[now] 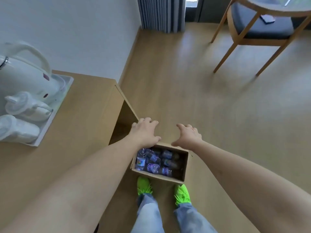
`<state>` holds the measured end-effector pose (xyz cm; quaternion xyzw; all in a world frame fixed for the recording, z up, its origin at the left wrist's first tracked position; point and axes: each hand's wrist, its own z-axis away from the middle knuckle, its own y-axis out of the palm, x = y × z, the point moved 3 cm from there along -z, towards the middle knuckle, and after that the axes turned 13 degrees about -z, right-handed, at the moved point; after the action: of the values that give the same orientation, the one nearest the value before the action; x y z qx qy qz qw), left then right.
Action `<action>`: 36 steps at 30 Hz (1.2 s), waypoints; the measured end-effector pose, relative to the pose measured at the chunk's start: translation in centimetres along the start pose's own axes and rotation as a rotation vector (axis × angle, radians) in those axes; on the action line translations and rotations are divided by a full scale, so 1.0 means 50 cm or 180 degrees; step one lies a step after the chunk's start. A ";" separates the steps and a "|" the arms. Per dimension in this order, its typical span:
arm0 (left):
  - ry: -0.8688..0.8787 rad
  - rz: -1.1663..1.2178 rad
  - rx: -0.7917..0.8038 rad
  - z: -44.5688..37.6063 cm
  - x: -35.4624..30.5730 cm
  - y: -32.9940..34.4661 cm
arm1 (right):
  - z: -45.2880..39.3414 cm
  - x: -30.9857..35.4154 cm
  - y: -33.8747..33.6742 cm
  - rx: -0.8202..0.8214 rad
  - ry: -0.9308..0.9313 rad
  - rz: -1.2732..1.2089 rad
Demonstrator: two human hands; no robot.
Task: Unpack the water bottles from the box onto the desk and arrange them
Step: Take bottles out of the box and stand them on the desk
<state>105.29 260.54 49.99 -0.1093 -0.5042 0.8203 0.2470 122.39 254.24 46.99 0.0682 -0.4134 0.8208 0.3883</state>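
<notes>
An open cardboard box (182,165) sits on the wooden floor (210,98), just in front of a pair of bright green shoes (143,184) and the blue jeans (148,214) above them. Inside it lie the water bottles (151,163), clear plastic with purple and blue labels, packed mostly toward the left side of the box; how many there are is hard to tell through the blur. Both bare arms reach out and down over the box. The left hand (144,133) hangs above the far left corner of the box, its fingers relaxed and slightly spread, holding nothing; whether it touches the cardboard rim cannot be made out. The right hand (189,136) hovers over the far edge of the box, fingers apart and loosely bent, thumb pointing toward the left hand, also holding nothing. To the left stands the desk (80,115), its light wooden top near the box and no bottles on it. At the far left of the desk a white tray (66,91) carries a white electric kettle (25,76) and some lidded cups (20,105) lying on their sides. Far off to the right a wooden chair (255,26) with a dark grey seat stands under a round table (276,7), and grey curtains (160,14) hang at the far wall.
</notes>
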 end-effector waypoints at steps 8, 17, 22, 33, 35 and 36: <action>-0.0432 0.0734 0.0757 -0.096 0.044 0.342 | -0.135 -0.110 0.308 0.0621 0.0723 -0.0295; -0.1737 0.1853 0.1242 -0.174 0.061 0.798 | -0.305 -0.257 0.713 0.1135 0.1195 -0.0718; -0.2067 0.2149 0.1117 -0.241 0.058 0.973 | -0.434 -0.342 0.866 0.1135 0.1249 -0.0863; -0.2925 0.1363 -0.0170 -0.350 0.042 1.163 | -0.617 -0.409 1.073 0.0339 0.1210 -0.1666; -0.3082 0.1048 -0.0290 -0.366 0.037 1.173 | -0.624 -0.410 1.082 0.0277 0.1224 -0.1838; -0.3195 0.0910 -0.0320 -0.375 0.039 1.176 | -0.626 -0.413 1.083 0.0284 0.1240 -0.1919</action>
<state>94.31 254.33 -10.44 0.2179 -0.5792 0.7720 -0.1450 105.59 245.86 -16.14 0.0463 -0.2567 0.6842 0.6811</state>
